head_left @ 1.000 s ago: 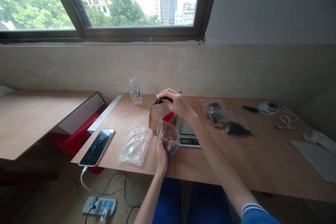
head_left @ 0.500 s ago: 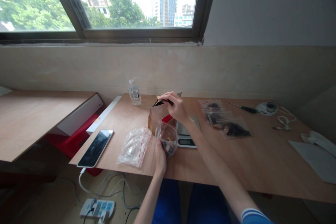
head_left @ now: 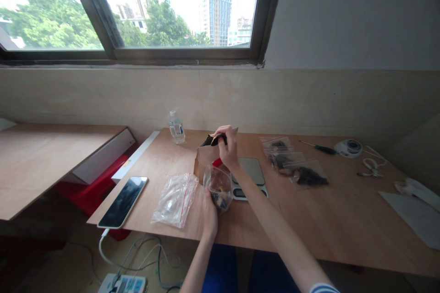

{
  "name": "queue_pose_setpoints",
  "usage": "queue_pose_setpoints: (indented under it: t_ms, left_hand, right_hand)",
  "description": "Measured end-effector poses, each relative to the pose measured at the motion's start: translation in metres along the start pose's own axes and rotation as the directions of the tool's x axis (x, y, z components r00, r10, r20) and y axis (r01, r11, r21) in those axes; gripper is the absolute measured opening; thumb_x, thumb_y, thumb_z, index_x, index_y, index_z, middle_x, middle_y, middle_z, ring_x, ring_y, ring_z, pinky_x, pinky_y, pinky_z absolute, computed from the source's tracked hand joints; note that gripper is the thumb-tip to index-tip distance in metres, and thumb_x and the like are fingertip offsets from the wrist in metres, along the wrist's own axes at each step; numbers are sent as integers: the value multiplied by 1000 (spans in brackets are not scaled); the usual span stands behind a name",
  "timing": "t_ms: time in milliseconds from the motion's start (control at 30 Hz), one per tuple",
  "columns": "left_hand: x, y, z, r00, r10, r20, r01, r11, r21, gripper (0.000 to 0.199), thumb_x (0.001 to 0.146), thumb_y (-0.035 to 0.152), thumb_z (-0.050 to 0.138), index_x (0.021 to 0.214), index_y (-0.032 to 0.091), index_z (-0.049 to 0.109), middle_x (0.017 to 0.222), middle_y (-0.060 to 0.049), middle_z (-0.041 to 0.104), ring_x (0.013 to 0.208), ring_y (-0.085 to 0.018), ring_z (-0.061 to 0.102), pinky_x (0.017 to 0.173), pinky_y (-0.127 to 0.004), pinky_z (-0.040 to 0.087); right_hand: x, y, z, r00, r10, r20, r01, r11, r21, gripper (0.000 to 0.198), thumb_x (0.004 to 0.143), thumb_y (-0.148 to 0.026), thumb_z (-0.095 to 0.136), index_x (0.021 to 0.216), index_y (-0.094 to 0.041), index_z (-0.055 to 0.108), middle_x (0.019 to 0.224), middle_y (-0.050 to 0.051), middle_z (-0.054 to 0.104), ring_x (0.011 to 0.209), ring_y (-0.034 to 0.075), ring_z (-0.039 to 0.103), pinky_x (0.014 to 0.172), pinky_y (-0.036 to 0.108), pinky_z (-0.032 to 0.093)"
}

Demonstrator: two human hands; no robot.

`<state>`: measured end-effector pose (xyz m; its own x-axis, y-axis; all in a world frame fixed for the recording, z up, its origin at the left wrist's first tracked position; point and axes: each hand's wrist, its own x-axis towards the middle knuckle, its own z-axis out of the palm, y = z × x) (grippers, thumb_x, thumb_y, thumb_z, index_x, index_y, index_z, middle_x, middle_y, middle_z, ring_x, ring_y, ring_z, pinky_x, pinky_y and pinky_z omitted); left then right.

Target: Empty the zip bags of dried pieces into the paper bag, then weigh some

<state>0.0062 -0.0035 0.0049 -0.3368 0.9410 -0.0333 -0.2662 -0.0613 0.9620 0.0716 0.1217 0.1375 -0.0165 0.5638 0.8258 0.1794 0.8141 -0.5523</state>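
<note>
A brown paper bag (head_left: 205, 160) with a dark inside and a red patch stands upright on the table. At its mouth, the bent fingers of my right hand (head_left: 228, 149) are closed on the upper rim; whether they also hold a dark piece is hard to see. My left hand (head_left: 209, 215) is wrapped round the side of a clear plastic bag (head_left: 218, 183), propped open in front of the paper bag, with dark and brownish dried pieces in its bottom. Behind my right forearm lies a kitchen scale (head_left: 250, 171), its display partly covered.
Flat clear zip bags (head_left: 175, 199) lie left, beside a charging phone (head_left: 123, 202). A bottle (head_left: 176, 127) stands at the back. Right are filled zip bags (head_left: 307, 175), a screwdriver (head_left: 325, 149), a white dome camera (head_left: 349, 148) and a white cable (head_left: 373, 167). A power strip (head_left: 123, 284) is on the floor.
My right hand has shifted slightly right along the paper bag's mouth, and its fingers are more bent. My left hand keeps its hold on the plastic bag. The view has tilted up a little.
</note>
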Motion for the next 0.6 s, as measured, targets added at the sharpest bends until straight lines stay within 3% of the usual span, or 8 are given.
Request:
queue_pose_setpoints:
  t_ms: [200, 367, 600]
  left_hand:
    - [1, -1, 1, 1000, -13, 13, 13, 999, -52, 52, 89, 55, 32, 124, 24, 55, 129, -5, 56, 121, -21, 48, 108, -38, 30]
    - [2, 3, 2, 1000, -21, 17, 22, 998, -66, 53, 87, 57, 35, 122, 24, 57, 128, -5, 57, 122, -22, 47, 109, -37, 28]
    - [1, 3, 1, 998, -67, 21, 68, 993, -98, 50, 87, 55, 36, 121, 25, 57, 128, -4, 57, 121, -21, 49, 106, -35, 33]
  right_hand:
    - [5, 4, 0, 999, -8, 46, 6, 999, 53, 12, 78, -16, 35, 78, -22, 45, 84, 4, 48, 81, 17, 51, 77, 32, 44]
    - [2, 7, 3, 993, 85, -88, -74, 990, 116, 9, 81, -17, 33, 85, -23, 39, 86, 3, 46, 81, 17, 49, 76, 31, 44]
    - [4, 6, -2, 997, 43, 66, -45, 998, 33, 13, 82, -15, 31, 81, -23, 42, 78, 2, 47, 74, 16, 50, 72, 29, 43]
